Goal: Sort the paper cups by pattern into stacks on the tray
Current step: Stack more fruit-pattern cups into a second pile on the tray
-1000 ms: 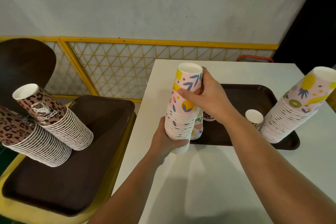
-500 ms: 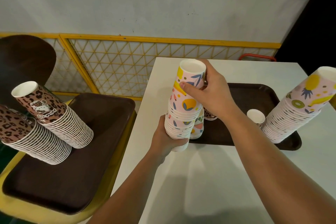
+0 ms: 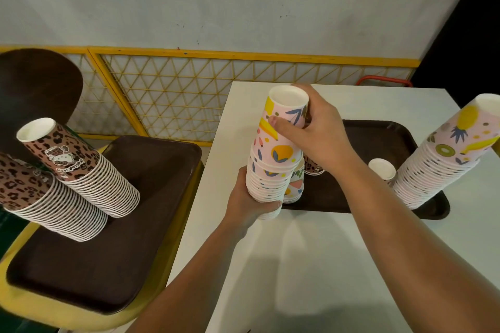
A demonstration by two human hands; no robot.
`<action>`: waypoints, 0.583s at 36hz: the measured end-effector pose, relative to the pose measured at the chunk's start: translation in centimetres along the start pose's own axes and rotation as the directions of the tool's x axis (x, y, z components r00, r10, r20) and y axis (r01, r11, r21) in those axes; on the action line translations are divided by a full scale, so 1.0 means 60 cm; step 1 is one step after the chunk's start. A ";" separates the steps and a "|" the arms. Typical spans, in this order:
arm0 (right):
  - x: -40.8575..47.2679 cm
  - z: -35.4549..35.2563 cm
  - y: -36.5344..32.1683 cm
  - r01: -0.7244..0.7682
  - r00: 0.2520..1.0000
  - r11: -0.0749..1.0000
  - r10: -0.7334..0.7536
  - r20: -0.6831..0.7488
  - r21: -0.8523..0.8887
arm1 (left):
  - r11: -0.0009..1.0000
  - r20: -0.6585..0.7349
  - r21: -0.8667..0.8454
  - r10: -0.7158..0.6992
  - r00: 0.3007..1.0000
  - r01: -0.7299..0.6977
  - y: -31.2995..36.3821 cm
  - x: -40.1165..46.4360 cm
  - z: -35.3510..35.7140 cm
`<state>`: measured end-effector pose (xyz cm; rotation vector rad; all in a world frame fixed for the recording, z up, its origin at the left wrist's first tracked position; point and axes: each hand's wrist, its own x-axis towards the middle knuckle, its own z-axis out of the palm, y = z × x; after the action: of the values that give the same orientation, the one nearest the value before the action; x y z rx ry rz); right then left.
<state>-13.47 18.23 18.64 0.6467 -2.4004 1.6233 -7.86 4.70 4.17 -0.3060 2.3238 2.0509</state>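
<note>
Top cup [image 3: 284,127] sits slightly lower on the held stack [image 3: 267,178] than half a second back, pushed further down; the hands have hardly shifted. Right hand [image 3: 316,138] curls round the top cup from the right, thumb on its front. Left hand [image 3: 251,203] grips the stack's base from below, raised just over the white bench [image 3: 324,265], at the near left edge of the brown tray [image 3: 378,138]. Tall fruit-pattern stack [image 3: 446,159] leans at the tray's right end.

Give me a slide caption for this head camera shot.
Both hands hold a fruit-print cup stack over the white table: left hand below, right hand on top.
</note>
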 end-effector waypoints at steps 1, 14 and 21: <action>0.001 -0.002 -0.001 0.001 1.000 1.000 -0.001 -0.012 0.007 | 1.000 0.000 0.002 -0.001 1.000 0.001 -0.002 0.000 0.000; 0.022 -0.035 -0.002 -0.050 0.895 0.921 0.214 -0.391 0.387 | 1.000 -0.052 -0.026 -0.014 0.999 0.013 -0.013 -0.004 -0.012; 0.006 -0.021 0.037 -0.023 0.800 0.922 0.249 -0.546 0.387 | 0.998 -0.102 -0.065 -0.025 0.994 0.018 -0.019 -0.005 -0.020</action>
<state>-14.88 19.97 17.41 -0.0242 -1.7404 1.9840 -7.25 3.41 3.25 -0.4470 2.3031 2.1516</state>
